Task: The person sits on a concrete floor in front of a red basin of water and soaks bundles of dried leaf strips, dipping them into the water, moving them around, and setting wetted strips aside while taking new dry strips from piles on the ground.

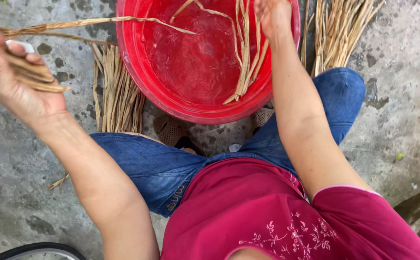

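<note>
While the person crouches low on the concrete floor (17, 192), knees in blue jeans (152, 166) filling the middle of the frame and a dark red shirt (267, 212) at the bottom, both arms are stretched out. At the upper left the left hand (14, 79) has its fingers (29, 60) curled tight around a small bunch of dry straw strips (31, 77), one long strand (104, 21) trailing rightward over the rim of the basin. Farther up, at the top centre, the right hand (272, 17) reaches into the one red basin (137, 72); its fingers are cut off by the frame's edge, so I cannot tell whether they grip the wet strips (246, 58) hanging just under it.

By my judgement the work is partway: a handful of strips, perhaps five or six, lie soaking in the shallow water, while two dry bundles wait on the floor, one bundle (118, 96) left of the basin and another bundle (340, 29) at the upper right. I count one basin, two bundles, two hands, and a sandal (169, 132) peeking out below the basin's rim.
</note>
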